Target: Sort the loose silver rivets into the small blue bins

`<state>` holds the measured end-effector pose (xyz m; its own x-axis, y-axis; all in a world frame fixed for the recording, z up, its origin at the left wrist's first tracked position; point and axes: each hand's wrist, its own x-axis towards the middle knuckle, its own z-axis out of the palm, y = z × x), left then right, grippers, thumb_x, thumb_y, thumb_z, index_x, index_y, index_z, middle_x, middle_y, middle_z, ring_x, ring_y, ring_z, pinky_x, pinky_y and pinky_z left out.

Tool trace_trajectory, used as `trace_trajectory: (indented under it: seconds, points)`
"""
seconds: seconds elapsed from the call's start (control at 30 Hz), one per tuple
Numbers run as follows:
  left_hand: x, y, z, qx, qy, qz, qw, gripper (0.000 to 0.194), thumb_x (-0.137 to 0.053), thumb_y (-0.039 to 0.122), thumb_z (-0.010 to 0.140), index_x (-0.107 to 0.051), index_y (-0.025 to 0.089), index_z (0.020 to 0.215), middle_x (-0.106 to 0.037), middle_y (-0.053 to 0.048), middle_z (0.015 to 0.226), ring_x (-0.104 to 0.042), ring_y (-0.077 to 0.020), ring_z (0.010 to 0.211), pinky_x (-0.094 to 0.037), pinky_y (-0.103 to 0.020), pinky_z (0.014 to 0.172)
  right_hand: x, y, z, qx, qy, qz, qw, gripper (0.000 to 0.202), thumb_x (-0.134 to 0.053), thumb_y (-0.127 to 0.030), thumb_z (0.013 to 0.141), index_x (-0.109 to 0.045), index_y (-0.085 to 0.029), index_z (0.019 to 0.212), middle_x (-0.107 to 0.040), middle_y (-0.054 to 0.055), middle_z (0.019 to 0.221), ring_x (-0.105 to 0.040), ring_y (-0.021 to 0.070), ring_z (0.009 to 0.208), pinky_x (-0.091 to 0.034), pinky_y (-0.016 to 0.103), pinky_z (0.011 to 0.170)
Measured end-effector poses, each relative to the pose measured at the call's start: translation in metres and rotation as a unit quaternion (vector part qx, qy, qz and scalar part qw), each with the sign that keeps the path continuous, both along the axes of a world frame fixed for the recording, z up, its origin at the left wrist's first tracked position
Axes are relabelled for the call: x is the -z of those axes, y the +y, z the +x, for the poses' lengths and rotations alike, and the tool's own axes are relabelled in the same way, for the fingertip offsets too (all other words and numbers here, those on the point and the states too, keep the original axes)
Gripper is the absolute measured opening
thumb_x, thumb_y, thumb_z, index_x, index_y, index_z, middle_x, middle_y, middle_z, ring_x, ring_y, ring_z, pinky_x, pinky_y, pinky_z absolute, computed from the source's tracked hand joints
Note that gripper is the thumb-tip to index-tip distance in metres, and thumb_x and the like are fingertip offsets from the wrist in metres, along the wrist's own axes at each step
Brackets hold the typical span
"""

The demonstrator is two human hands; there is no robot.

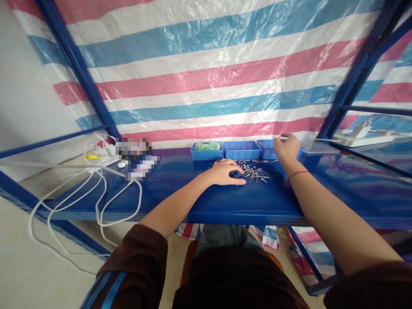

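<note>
A loose heap of slim metal rivets lies on the blue tabletop. My left hand rests at the heap's left side, thumb and fingers apart, with nothing gripped that I can see. Over the right-hand blue bin is my right hand, its fingers pinched together. A thin piece, apparently a rivet, shows at those fingertips; the hand hides most of it and part of the bin. The middle blue bin stands beside it. In the left blue bin is a green plastic packet.
A clear plastic lid lies right of the bins. White cables loop over the table's left edge near a power strip. Blue frame posts stand on both sides, with a striped plastic sheet behind.
</note>
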<state>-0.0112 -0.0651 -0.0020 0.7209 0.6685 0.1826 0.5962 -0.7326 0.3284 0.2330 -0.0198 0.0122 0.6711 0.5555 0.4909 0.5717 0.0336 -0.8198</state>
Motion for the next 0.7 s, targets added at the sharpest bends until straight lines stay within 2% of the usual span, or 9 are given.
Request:
trace_trajectory:
  seconds: [0.1, 0.23, 0.37, 0.53, 0.7]
  points:
    - [0.001, 0.001, 0.001, 0.017, 0.019, -0.006, 1.000, 0.043, -0.055, 0.062, 0.073, -0.065, 0.033, 0.104, -0.053, -0.003, 0.120, -0.040, -0.0282, 0.119, -0.024, -0.048, 0.102, 0.001, -0.003, -0.004, -0.013, -0.001, -0.009, 1.000, 0.030, -0.054, -0.022, 0.069, -0.057, -0.016, 0.098, -0.065, 0.012, 0.087, -0.060, 0.0288, 0.090, -0.043, 0.045, 0.083]
    - [0.004, 0.005, 0.002, 0.009, 0.014, 0.030, 0.999, 0.035, -0.052, 0.055, 0.079, -0.065, 0.031, 0.102, -0.055, -0.002, 0.115, -0.045, -0.0250, 0.113, -0.029, -0.043, 0.098, -0.001, -0.004, -0.012, -0.050, -0.002, 0.002, 0.999, 0.027, -0.054, -0.025, 0.068, -0.058, -0.017, 0.093, -0.065, 0.010, 0.083, -0.060, 0.0259, 0.082, -0.044, 0.041, 0.079]
    - [-0.005, 0.002, -0.002, -0.006, -0.010, 0.053, 0.999, 0.036, -0.054, 0.054, 0.079, -0.066, 0.026, 0.098, -0.057, -0.004, 0.111, -0.048, -0.0231, 0.107, -0.033, -0.038, 0.096, -0.002, -0.003, -0.017, -0.096, 0.011, 0.000, 0.995, 0.022, -0.054, -0.026, 0.066, -0.059, -0.019, 0.086, -0.063, 0.007, 0.076, -0.059, 0.0228, 0.073, -0.045, 0.038, 0.074]
    - [-0.019, 0.002, -0.015, 0.093, 0.015, -0.034, 0.995, 0.038, -0.066, 0.053, 0.069, -0.068, 0.023, 0.093, -0.057, -0.005, 0.104, -0.051, -0.0200, 0.104, -0.035, -0.031, 0.095, 0.002, 0.000, -0.021, -0.160, 0.028, 0.015, 0.987, 0.021, -0.052, -0.027, 0.064, -0.059, -0.019, 0.082, -0.062, 0.004, 0.071, -0.057, 0.0195, 0.065, -0.046, 0.036, 0.067]
    - [-0.013, 0.013, -0.018, 0.158, 0.005, -0.034, 0.987, 0.026, -0.065, 0.041, 0.075, -0.070, 0.019, 0.086, -0.062, -0.006, 0.095, -0.054, -0.0178, 0.097, -0.037, -0.029, 0.092, 0.004, 0.000, -0.026, -0.216, 0.024, 0.012, 0.976, 0.017, -0.052, -0.029, 0.064, -0.059, -0.018, 0.076, -0.061, 0.002, 0.065, -0.055, 0.0167, 0.060, -0.046, 0.034, 0.063]
